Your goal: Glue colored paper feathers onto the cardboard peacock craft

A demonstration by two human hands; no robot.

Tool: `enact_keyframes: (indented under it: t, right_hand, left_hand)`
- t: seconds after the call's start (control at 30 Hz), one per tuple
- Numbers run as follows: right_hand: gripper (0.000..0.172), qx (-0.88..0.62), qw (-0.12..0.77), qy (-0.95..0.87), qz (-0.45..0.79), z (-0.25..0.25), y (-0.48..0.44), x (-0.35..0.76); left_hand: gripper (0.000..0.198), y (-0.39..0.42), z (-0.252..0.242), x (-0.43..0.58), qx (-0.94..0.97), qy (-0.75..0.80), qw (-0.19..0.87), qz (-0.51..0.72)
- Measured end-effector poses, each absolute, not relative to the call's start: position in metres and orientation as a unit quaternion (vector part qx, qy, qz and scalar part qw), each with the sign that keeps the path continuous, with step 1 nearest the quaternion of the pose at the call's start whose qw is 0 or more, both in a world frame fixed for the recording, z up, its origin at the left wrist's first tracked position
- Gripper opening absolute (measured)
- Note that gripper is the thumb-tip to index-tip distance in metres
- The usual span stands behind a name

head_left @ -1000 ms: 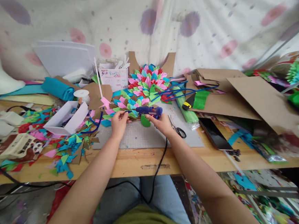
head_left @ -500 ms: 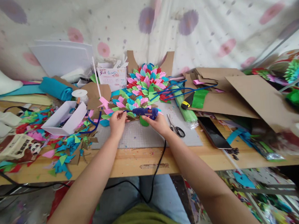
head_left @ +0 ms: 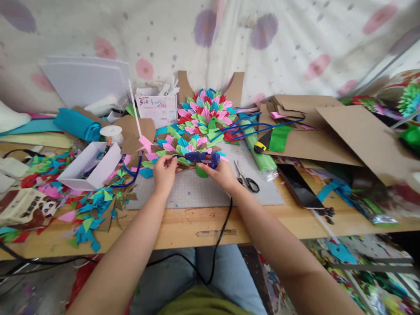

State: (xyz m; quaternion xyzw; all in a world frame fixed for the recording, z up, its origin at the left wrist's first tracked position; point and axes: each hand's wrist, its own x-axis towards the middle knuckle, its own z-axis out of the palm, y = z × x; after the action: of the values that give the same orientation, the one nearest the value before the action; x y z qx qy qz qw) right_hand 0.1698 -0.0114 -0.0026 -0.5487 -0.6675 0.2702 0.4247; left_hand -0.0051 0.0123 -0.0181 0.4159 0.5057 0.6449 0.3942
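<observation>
My right hand point(head_left: 220, 172) is closed round a dark blue hot glue gun point(head_left: 203, 158), its nozzle pointing left and a small red light showing on it. Facing the nozzle, my left hand point(head_left: 165, 173) pinches a small dark blue piece point(head_left: 175, 156), too small to make out fully. Both hands are above the grey cutting mat point(head_left: 184, 193). Just behind them lies a fan of pleated paper petals point(head_left: 183, 142) in green, pink, blue and brown. A round green piece point(head_left: 201, 171) sits below the glue gun, partly hidden by my right hand.
Scissors point(head_left: 248, 181) and a phone point(head_left: 299, 187) lie on the right, near cardboard sheets point(head_left: 368, 140) and a yellow-black cutter point(head_left: 262, 143). Paper scraps point(head_left: 91, 215) surround a white box point(head_left: 87, 169) at left. The gun's black cord point(head_left: 221, 234) hangs over the table edge.
The glue gun and both hands hold almost the same place. Only a very slight shift of the whole view shows.
</observation>
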Motion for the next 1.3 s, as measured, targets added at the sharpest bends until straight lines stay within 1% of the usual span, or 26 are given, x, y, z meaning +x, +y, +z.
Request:
enact_keyframes:
  t: [0.5, 0.77, 1.17, 1.3]
  right_hand:
    - [0.042, -0.54, 0.423, -0.682, 0.254, -0.0007, -0.0132, 0.1687]
    - [0.042, -0.56, 0.413, -0.676, 0.243, 0.001, -0.0129, 0.1694]
    - [0.04, -0.542, 0.424, -0.686, 0.239, -0.0003, -0.0131, 0.17]
    - [0.043, -0.543, 0.417, -0.686, 0.247, 0.0004, -0.0138, 0.1686]
  left_hand:
    - [0.009, 0.0116, -0.0186, -0.0045, 0.423, 0.499, 0.391, 0.648]
    - [0.007, 0.0114, -0.0185, -0.0045, 0.419, 0.506, 0.389, 0.646]
    - [0.006, 0.0118, -0.0173, -0.0045, 0.409, 0.511, 0.392, 0.647]
    - [0.006, 0.0115, -0.0171, -0.0038, 0.411, 0.507, 0.393, 0.648]
